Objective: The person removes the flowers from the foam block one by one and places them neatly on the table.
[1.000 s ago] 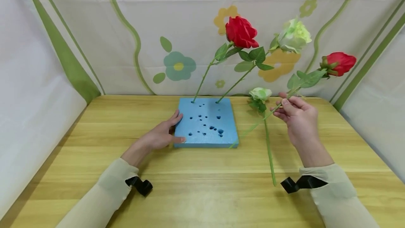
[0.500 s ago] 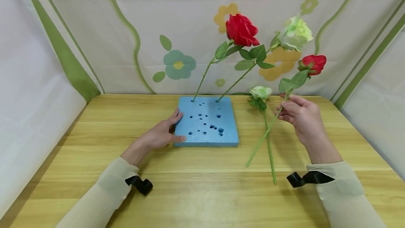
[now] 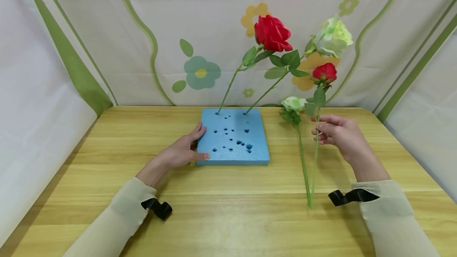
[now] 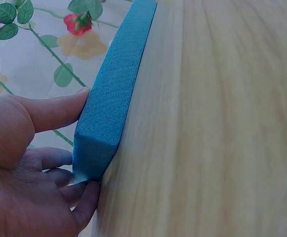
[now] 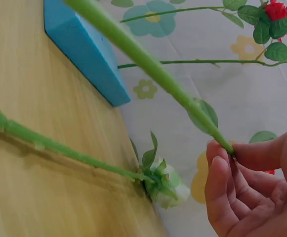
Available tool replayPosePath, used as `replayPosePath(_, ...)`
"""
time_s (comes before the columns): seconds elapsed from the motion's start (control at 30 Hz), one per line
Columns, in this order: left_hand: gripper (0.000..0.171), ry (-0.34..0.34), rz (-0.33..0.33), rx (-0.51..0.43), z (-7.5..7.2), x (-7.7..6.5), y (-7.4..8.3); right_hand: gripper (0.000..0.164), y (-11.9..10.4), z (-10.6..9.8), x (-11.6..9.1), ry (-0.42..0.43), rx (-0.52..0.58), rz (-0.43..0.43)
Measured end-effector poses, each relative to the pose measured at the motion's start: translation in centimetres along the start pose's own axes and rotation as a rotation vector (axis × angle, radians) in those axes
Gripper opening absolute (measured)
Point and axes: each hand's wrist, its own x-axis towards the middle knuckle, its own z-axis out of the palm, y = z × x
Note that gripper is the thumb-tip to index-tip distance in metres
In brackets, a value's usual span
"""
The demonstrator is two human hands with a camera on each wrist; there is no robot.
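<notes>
- The left hand [image 3: 180, 152] grips the blue block [image 3: 237, 132] by its left side, thumb on top near the front corner, fingers against the side face.
- The right hand [image 3: 339, 135] pinches the stem of a red rose [image 3: 325, 73] between thumb and fingers, bloom up, to the right of the block.
- Beside it, a short white-green rose [image 3: 294, 104] lies on the worktop [image 3: 214, 213].
- A tall red rose [image 3: 273, 34] and a tall pale-green rose [image 3: 332, 39] lean rightward from holes along the block's back edge.

block [image 3: 237, 125]: matt foam, pitted | tabletop [image 3: 235, 213]: glossy wood grain | backdrop [image 3: 210, 23]: creased cloth | held red rose [image 3: 325, 73]: perhaps fabric
</notes>
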Motion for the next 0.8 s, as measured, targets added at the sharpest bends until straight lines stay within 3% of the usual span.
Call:
replayPosePath(0.23,0.096,-0.004,0.002,0.001,-0.1,-0.1,0.0,0.058,0.9,-0.7,0.5,0.003,-0.163,0.053)
replayPosePath(0.8,0.096,-0.004,0.004,-0.011,0.0,0.0,-0.1,0.054,3.7,-2.0,1.4,0.001,-0.208,0.125)
